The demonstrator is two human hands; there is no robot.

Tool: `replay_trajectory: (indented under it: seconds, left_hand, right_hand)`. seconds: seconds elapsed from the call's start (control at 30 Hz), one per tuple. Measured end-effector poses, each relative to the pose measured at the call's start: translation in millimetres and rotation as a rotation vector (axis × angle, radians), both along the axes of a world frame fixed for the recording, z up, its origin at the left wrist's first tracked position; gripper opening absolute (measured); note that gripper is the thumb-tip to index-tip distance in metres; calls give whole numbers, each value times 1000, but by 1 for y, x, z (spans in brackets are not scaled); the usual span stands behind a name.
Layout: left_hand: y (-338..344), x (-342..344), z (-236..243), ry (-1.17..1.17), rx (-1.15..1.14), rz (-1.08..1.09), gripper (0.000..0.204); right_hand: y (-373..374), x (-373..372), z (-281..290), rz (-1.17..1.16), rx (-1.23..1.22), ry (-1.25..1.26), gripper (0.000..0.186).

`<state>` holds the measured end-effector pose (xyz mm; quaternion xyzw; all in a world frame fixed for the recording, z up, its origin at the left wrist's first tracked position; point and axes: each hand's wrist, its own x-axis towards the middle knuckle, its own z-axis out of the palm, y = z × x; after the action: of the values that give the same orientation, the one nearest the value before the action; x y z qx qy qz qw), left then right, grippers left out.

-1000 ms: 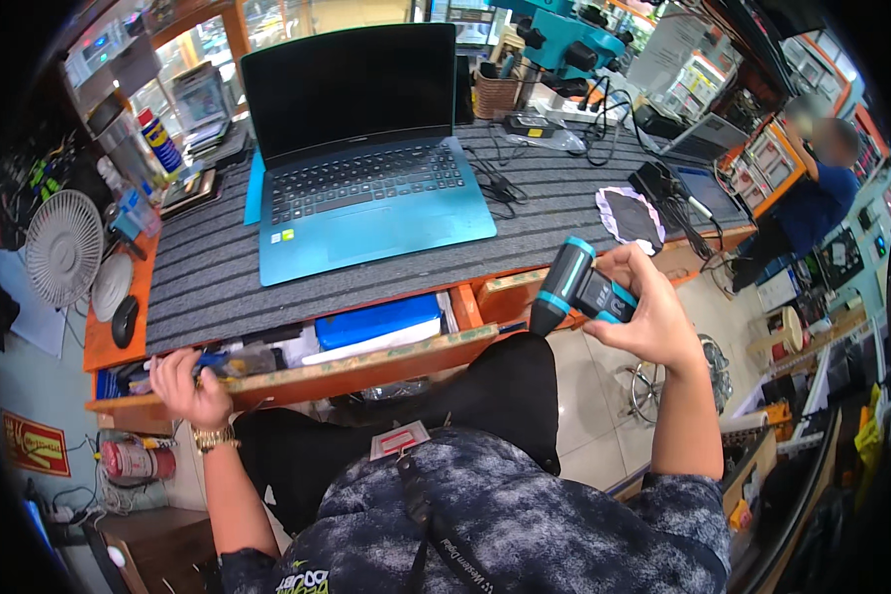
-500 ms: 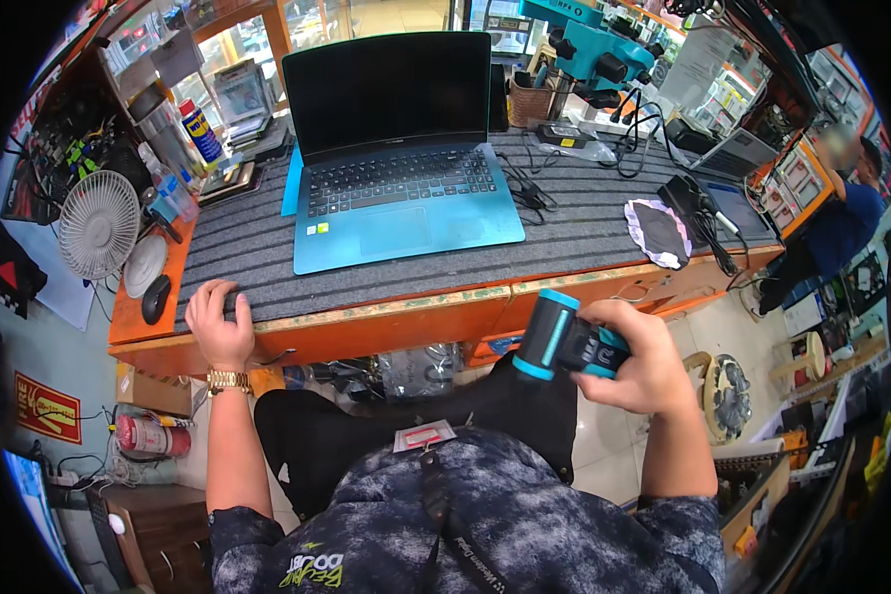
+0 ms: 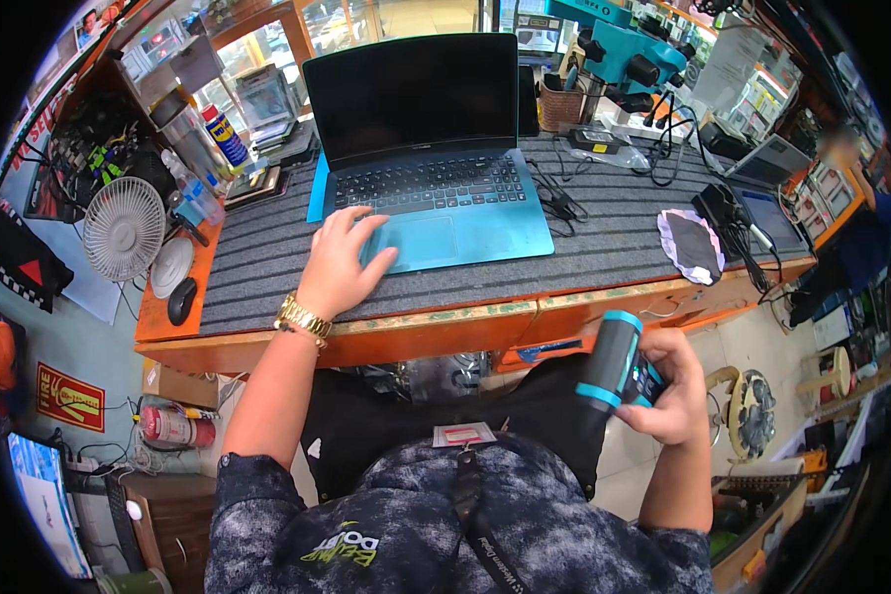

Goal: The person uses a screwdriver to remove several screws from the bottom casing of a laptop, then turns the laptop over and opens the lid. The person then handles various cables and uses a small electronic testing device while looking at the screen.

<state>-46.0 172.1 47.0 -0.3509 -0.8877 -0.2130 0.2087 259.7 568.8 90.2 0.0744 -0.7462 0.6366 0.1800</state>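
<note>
An open blue laptop (image 3: 485, 236) with a dark screen sits on the grey striped mat (image 3: 267, 247). My left hand (image 3: 345, 259) rests over the left front corner of its palm rest, fingers spread and holding nothing. In front of the bench's front edge, on the right, my right hand (image 3: 675, 388) is closed around a black-and-teal handheld device (image 3: 611, 361) with a thick cylindrical part. The device's exact kind is unclear, and my fingers and palm cover part of it.
Left of the mat are a white fan (image 3: 124, 230), a black mouse (image 3: 182, 300) and a spray can (image 3: 226, 137). A teal microscope (image 3: 632, 51), cables and a ruffled cloth pad (image 3: 691, 246) occupy the right side. Another person (image 3: 851, 238) is at the far right.
My left hand has moved right and forward from the mat's front left edge onto the laptop. My right hand with the device has shifted slightly down in the picture. The view has turned slightly.
</note>
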Motion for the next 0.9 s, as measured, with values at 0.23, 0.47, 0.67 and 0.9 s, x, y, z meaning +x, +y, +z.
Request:
replay_trajectory:
  seconds: [0.23,0.47,0.67,0.9]
  left_hand:
    - [11,-16,-6,2,-68,10,54]
    - [21,-15,-11,10,-77,-44,55]
    - [13,-6,-15,-19,-35,-52,56]
    - [17,41,-28,24,65,47,57]
  right_hand:
    - [13,-1,-12,39,15,-71,71]
    - [7,-9,-2,-177,425,-66,66]
    - [-17,-4,1,-118,-4,-88,68]
    - [-58,-34,-1,-218,793,153,67]
